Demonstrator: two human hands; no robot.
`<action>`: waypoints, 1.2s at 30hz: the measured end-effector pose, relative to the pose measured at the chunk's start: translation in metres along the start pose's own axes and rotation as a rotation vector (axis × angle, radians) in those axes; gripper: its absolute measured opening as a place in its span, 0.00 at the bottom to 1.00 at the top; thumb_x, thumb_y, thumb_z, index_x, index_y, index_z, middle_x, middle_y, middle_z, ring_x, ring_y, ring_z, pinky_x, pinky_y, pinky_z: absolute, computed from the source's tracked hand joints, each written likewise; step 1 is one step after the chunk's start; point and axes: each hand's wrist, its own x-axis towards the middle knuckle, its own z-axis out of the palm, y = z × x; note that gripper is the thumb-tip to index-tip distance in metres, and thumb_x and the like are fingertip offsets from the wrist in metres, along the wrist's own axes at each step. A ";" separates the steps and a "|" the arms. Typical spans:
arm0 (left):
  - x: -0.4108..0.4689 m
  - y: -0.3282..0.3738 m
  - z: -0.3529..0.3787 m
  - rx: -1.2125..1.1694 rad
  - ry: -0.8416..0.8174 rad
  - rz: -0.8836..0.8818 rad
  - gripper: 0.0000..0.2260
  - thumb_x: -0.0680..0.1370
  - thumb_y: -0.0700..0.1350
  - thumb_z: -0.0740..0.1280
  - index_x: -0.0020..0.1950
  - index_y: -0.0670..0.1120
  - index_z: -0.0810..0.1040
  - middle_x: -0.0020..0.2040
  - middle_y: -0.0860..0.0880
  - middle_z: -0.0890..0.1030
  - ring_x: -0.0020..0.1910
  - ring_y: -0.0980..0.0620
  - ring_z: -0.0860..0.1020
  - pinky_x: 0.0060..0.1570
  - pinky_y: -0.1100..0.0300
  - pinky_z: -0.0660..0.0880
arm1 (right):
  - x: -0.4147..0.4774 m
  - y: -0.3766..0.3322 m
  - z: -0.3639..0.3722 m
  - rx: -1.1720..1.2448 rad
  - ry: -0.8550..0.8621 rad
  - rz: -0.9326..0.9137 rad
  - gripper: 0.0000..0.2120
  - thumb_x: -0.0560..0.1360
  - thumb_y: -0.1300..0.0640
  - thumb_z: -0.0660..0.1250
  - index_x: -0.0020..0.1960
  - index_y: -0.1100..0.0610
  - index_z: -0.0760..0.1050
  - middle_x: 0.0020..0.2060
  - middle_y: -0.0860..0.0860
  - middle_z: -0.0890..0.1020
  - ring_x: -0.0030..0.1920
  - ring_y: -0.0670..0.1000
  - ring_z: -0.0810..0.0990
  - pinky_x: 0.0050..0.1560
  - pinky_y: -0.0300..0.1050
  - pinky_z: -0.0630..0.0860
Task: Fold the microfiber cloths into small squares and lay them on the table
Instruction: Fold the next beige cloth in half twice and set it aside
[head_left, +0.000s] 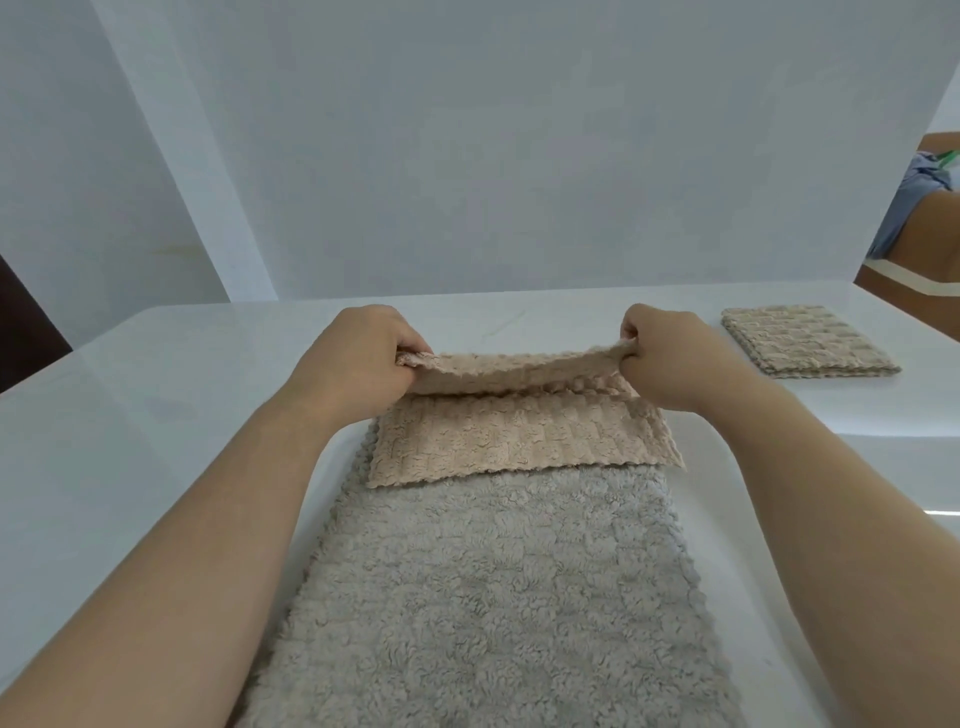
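A beige microfiber cloth (519, 436) lies partly folded on the far end of a grey cloth (493, 597) that is spread flat toward me on the white table (156, 415). My left hand (358, 358) pinches the beige cloth's far left corner and my right hand (665, 358) pinches its far right corner. Both hold that edge lifted slightly above the layer beneath. A folded beige cloth square (805, 340) rests on the table at the far right.
A white wall panel (519, 156) stands upright just behind the table's far edge. At the right edge of view, a wooden piece of furniture with blue fabric (924, 208) sits beyond the table.
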 end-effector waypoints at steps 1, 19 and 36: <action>0.000 0.001 -0.001 0.001 -0.011 0.007 0.06 0.75 0.44 0.75 0.51 0.51 0.88 0.48 0.56 0.82 0.49 0.54 0.79 0.51 0.57 0.76 | -0.001 0.002 -0.001 -0.032 0.013 0.015 0.04 0.77 0.59 0.62 0.51 0.52 0.69 0.43 0.52 0.77 0.42 0.57 0.77 0.40 0.50 0.77; -0.077 0.006 0.010 -0.171 0.001 0.032 0.13 0.68 0.34 0.71 0.40 0.54 0.79 0.45 0.57 0.81 0.50 0.54 0.80 0.51 0.60 0.76 | -0.090 0.005 0.010 0.497 0.169 0.043 0.08 0.74 0.62 0.67 0.46 0.49 0.77 0.40 0.45 0.81 0.36 0.41 0.76 0.34 0.35 0.68; -0.091 -0.006 0.019 -0.259 -0.012 0.083 0.12 0.70 0.40 0.79 0.36 0.54 0.80 0.47 0.60 0.83 0.59 0.62 0.80 0.63 0.55 0.76 | -0.091 0.015 0.041 0.590 0.182 0.186 0.10 0.77 0.64 0.64 0.43 0.51 0.78 0.52 0.44 0.83 0.53 0.49 0.80 0.51 0.43 0.72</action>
